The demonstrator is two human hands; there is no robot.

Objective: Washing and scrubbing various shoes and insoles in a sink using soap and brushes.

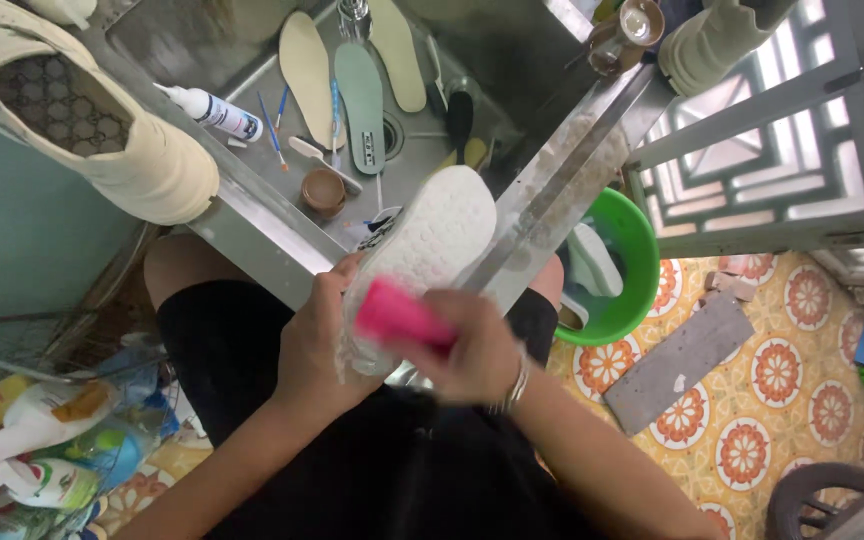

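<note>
Your left hand (317, 345) is wrapping around a white shoe (422, 250) and holding it sole up, near you, over the edge of the metal sink (252, 235). Your right hand (477, 350) is closing tight on a pink brush (402, 318) and pressing it on the shoe's sole. Far in the sink, insoles (360, 90) and a white tube (214, 110) are lying. A green tub (642, 250) is sitting at the right.

- Under me on the right lies my floor (752, 400) of yellow tiles with orange flower rounds.
- Far right, daylight comes through a pale window grille (802, 130).
- To my left stands a teal wall (22, 230).
- Ahead runs a steel sink (252, 225).
</note>
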